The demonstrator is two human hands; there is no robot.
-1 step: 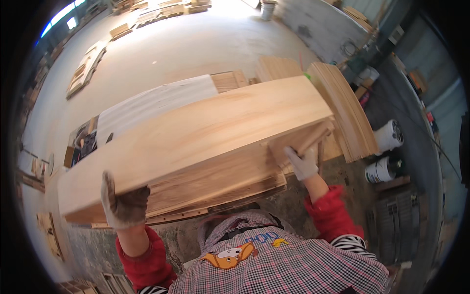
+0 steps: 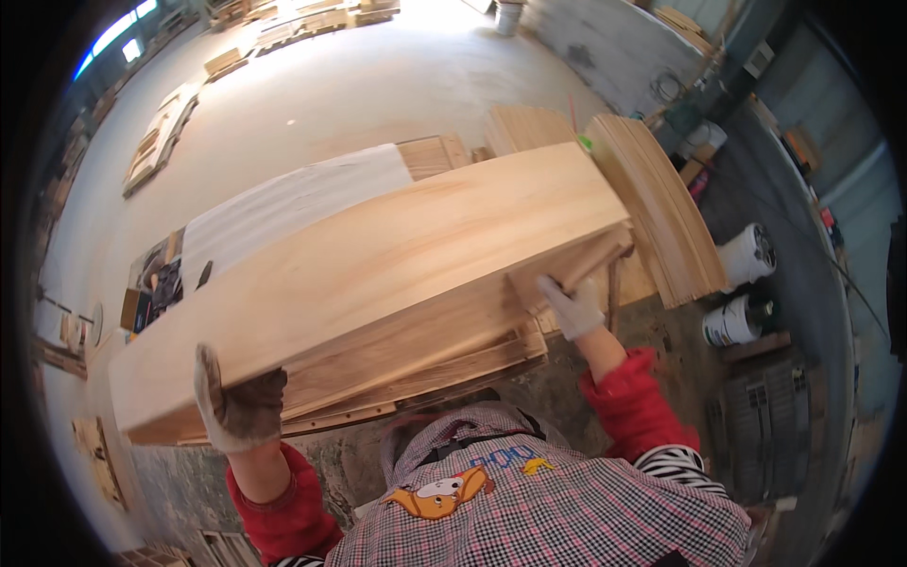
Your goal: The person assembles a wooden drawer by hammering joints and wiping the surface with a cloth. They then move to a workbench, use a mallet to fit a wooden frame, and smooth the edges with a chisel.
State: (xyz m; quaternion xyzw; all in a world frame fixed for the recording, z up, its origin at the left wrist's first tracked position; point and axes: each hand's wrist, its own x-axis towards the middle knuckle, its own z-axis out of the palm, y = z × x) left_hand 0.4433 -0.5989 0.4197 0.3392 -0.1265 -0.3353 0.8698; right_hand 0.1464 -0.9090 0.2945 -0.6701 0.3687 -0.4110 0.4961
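Note:
A long pale wooden box-like piece [image 2: 378,246] lies across the work area in front of me, its wide smooth top panel facing up and its open side toward me. My left hand [image 2: 238,402], in a worn whitish glove, grips its near edge toward the left end, thumb on the outside and fingers partly hidden under the panel. At the right end, my right hand [image 2: 574,310], also gloved, is closed around a short end board [image 2: 539,283] below the top panel. Under the piece, more wooden boards [image 2: 444,373] show along the near side.
A white sheet [image 2: 293,203] covers a surface behind the piece. Stacked thin boards [image 2: 657,208] stand at the right, near white buckets [image 2: 732,321]. Small tools [image 2: 165,283] lie at the left, beside a cardboard box [image 2: 132,307]. Pallets [image 2: 161,137] rest on the far floor.
The wooden piece has shifted slightly, its left end dipping a little toward me. Both hands keep their grip and move with it. The whole view has shifted slightly too.

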